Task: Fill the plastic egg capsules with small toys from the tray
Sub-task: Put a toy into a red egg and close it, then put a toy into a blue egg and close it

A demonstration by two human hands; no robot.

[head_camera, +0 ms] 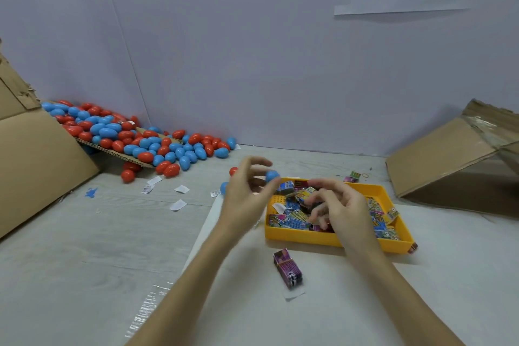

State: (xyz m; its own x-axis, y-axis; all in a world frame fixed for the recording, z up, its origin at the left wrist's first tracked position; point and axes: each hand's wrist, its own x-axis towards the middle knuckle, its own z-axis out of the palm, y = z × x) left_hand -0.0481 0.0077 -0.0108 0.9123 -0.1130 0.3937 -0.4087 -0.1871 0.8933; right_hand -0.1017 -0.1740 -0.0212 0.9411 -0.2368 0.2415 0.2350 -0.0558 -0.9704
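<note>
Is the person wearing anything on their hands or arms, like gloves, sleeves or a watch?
No. The left hand and the right hand are bare, without gloves, and both forearms are uncovered up to the picture's edge. No sleeve, watch, ring or bracelet shows.

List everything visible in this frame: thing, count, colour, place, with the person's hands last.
egg capsules: many, red and blue, piled far left on cardboard and table
yellow tray: one, centre right, holds toy packets
toy packets: many, multicoloured, in tray
purple packet: one, before the tray
paper slips: several, white, left of tray
cardboard boxes: two, brown, far left and far right
left hand: fingertips grip a blue capsule piece
right hand: over tray, grip unclear
</note>
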